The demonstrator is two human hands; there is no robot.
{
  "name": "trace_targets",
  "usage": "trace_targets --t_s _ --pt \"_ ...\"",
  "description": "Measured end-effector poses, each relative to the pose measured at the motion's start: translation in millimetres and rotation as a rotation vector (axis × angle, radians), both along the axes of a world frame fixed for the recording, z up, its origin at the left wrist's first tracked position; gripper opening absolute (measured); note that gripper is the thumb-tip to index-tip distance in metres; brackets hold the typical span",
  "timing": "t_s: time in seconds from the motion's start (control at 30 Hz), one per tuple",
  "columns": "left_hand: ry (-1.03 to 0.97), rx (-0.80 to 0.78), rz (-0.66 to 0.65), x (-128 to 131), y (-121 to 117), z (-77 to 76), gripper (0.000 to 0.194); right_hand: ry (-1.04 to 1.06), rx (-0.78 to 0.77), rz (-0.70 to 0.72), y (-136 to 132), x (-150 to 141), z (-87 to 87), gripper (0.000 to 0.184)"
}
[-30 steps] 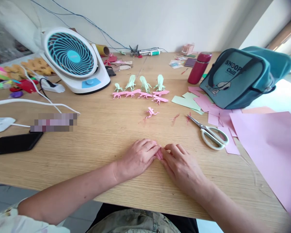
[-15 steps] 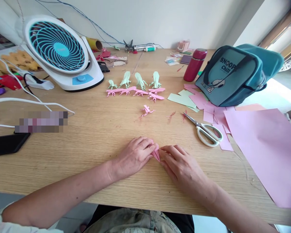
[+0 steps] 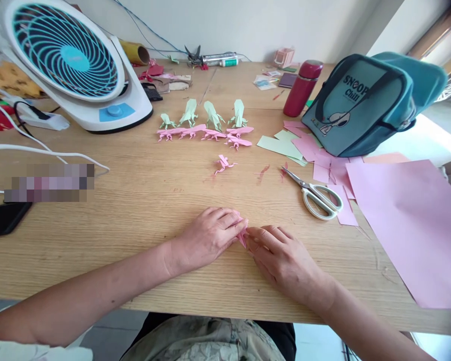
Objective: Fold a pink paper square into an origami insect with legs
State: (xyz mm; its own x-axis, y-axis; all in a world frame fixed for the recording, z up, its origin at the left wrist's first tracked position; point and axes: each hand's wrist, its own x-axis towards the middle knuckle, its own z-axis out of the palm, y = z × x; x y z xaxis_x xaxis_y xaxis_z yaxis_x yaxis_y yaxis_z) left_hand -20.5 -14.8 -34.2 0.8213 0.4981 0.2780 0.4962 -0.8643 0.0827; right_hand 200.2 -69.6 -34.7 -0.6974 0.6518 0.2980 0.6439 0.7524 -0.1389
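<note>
Down in the lower middle of the frame, the left hand [image 3: 207, 236] pins a small folded pink paper [image 3: 242, 234] against the table [image 3: 135, 225], and the right hand [image 3: 285, 258] pinches its edge with bent fingers (most of the paper is covered, so its shape is hard to tell). Above them, at the frame's centre, sits a pink paper figure [image 3: 223, 164]; the scissors [image 3: 315, 194] lie right of it, their blades parted slightly, I can't tell how far.

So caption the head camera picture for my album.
Left hand and right hand on folded pink paper at a wooden table, scissors and small paper figures beyond.
</note>
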Motion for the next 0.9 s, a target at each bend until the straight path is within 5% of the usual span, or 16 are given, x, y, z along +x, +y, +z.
trace_targets --t_s 0.3,0.9 --pt "0.102 -0.011 -0.021 2 2 3.3 0.028 -0.009 -0.025 0.079 -6 9 -3.6 0.035" --pt "0.075 0.018 -0.092 6 10 1.6 0.031 0.108 -0.041 -0.070 -14 0 -0.5 0.030"
